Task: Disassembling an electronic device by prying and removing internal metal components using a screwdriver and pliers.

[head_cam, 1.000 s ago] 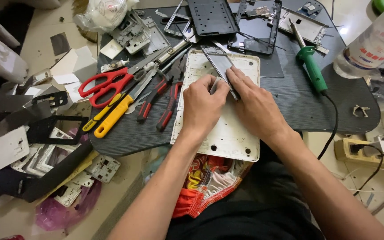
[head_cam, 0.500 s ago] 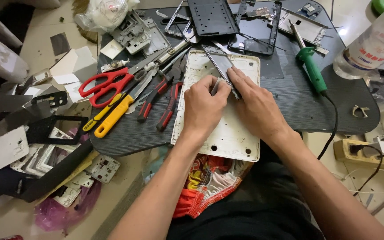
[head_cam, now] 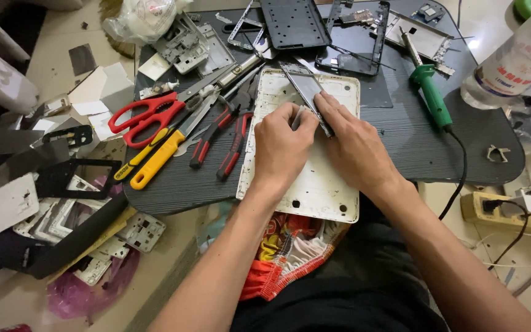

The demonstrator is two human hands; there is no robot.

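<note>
Little has moved since the earlier frames: both hands stay at the same spot on the white panel (head_cam: pixel 314 184), and only the fingertips have shifted slightly along the strip they work on. That panel, a white tablet-style back cover lying inner face up, rests on the dark work board (head_cam: pixel 401 141) with its near edge overhanging toward the person. The left hand (head_cam: pixel 281 147) is curled, fingers drawn together and pinching a small grey piece at the lower end of a narrow dark glassy strip (head_cam: pixel 308 92). The right hand (head_cam: pixel 354 144) lies flat beside it, at its 3 o'clock, fingers close together and pressing on the strip, which runs away toward 11 o'clock. Whether the strip is bonded to the panel or merely lying on it cannot be told. Progress, as judged: the panel looks already stripped bare, with other frames and a dark tray (head_cam: pixel 293 21) set aside at 12 o'clock, so only this strip appears left to deal with. Red-handled scissors (head_cam: pixel 145 117), pliers (head_cam: pixel 232 132) and a yellow-handled tool (head_cam: pixel 155 160) lie at 9 o'clock of the hands, untouched; a green-handled soldering iron (head_cam: pixel 431 98) lies at 2 o'clock, well apart.
</note>
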